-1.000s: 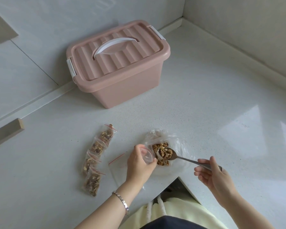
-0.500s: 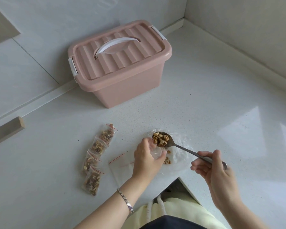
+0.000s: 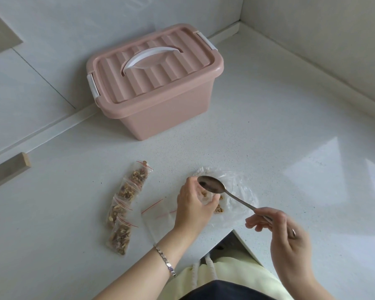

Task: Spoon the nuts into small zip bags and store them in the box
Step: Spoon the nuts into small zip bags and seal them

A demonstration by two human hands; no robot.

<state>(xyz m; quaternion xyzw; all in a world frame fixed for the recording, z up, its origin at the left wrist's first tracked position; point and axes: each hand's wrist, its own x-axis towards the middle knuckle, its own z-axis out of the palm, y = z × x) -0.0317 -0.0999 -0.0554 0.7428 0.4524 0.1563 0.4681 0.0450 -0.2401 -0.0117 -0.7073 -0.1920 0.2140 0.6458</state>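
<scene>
Beside counter edge point(image 3: 250, 241), seemingly empty spoon point(image 3: 212, 184)

Pink box point(image 3: 160, 109), closed, at the back of the counter point(image 3: 268, 148). Four filled zip bags point(image 3: 126, 204) in an overlapping row, near left. Empty spoon point(image 3: 211, 184), bowl up, just above a small bag point(image 3: 208, 200) pinched in the left hand point(image 3: 193, 206), a few nuts point(image 3: 204, 193) inside.

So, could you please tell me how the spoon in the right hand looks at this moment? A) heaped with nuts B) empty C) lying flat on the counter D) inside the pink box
B: the bowl of the spoon shows bare metal; the right hand holds it over the small zip bag in the left hand.
</scene>
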